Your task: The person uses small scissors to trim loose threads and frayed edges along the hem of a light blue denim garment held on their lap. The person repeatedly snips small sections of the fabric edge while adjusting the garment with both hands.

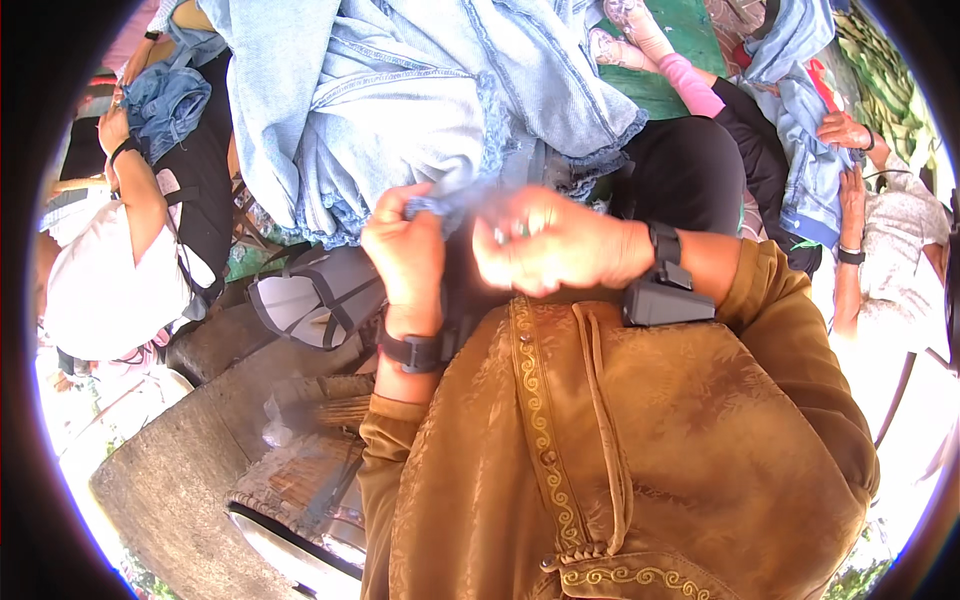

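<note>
A large heap of light-blue denim cloth [400, 120] with frayed edges spreads over my lap, in front of my hands. My left hand [403, 245] is closed, pinching a small frayed bit of the denim [428, 205] between thumb and fingers. Close beside it on the right, my right hand [560, 242] is curled, its fingertips smeared by motion. Small light glints show between its fingers, but what it holds I cannot make out. A blurred strip of denim reaches between both hands.
At left, a person in white [120, 260] handles a darker denim piece [170, 105]. On the right, another person's hands [848, 130] hold a long denim piece [810, 190]. A grey-white bag-like object [315, 295] lies by my left wrist, above a worn grey-brown surface [170, 470].
</note>
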The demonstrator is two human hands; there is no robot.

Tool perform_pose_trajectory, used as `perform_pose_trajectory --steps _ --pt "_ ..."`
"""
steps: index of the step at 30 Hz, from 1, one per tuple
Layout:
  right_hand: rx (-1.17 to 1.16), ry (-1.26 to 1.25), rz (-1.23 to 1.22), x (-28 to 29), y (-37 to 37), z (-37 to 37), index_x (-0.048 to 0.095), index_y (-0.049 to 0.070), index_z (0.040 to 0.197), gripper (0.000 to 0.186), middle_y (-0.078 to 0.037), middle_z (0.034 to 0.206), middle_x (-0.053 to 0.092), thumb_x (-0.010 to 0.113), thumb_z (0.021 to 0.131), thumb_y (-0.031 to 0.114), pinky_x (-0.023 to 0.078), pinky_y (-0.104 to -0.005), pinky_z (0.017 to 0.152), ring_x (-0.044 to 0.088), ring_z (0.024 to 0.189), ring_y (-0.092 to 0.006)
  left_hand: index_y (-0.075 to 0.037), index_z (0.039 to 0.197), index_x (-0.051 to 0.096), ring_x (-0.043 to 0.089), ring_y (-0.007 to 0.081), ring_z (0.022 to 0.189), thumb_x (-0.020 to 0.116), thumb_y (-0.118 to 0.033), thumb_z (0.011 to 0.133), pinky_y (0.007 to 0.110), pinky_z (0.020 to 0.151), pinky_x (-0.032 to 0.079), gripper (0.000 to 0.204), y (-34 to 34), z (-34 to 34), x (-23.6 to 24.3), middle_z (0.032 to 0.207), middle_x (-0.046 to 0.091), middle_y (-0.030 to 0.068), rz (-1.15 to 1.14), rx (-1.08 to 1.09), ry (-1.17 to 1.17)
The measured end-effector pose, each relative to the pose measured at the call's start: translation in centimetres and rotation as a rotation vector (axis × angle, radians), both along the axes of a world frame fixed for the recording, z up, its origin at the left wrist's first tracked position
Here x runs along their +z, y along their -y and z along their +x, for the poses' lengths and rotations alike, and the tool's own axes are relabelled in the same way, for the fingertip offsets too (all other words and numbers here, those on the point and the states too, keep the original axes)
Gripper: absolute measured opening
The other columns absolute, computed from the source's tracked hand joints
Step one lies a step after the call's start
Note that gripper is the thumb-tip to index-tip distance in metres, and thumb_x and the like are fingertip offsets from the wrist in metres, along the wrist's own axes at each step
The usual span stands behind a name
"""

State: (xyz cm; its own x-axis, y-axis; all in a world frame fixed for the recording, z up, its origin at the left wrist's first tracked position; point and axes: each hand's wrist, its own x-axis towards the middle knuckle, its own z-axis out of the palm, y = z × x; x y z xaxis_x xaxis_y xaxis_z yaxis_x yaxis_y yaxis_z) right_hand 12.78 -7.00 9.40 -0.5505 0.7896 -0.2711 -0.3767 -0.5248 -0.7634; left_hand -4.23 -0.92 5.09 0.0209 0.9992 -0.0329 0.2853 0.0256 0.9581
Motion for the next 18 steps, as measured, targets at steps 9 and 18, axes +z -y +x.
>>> perform_pose_trajectory --steps 9,18 --pt "-0.264 0.329 0.034 0.3 -0.3 2.5 0.057 0.007 0.073 0.014 0.003 0.065 0.054 0.066 0.077 0.017 0.032 -0.0206 0.044 0.043 0.051 -0.0028 -0.003 0.087 0.063 0.052 0.0067 0.07 0.063 0.008 0.068 0.021 0.066 0.043 0.022 1.3 -1.2 0.8 0.078 0.062 0.0003 0.242 -0.089 -0.145" --pt "-0.615 0.377 0.159 -1.5 -4.7 -0.1 0.06 0.002 0.08 0.021 0.0 0.064 0.053 0.068 0.082 0.022 0.03 -0.0198 0.042 0.041 0.048 -0.0051 -0.002 0.086 0.06 0.055 0.0158 0.068 0.066 0.006 0.069 0.026 0.065 0.046 0.019 2.1 -0.4 2.1 0.076 0.061 0.0067 0.407 -0.179 -0.283"
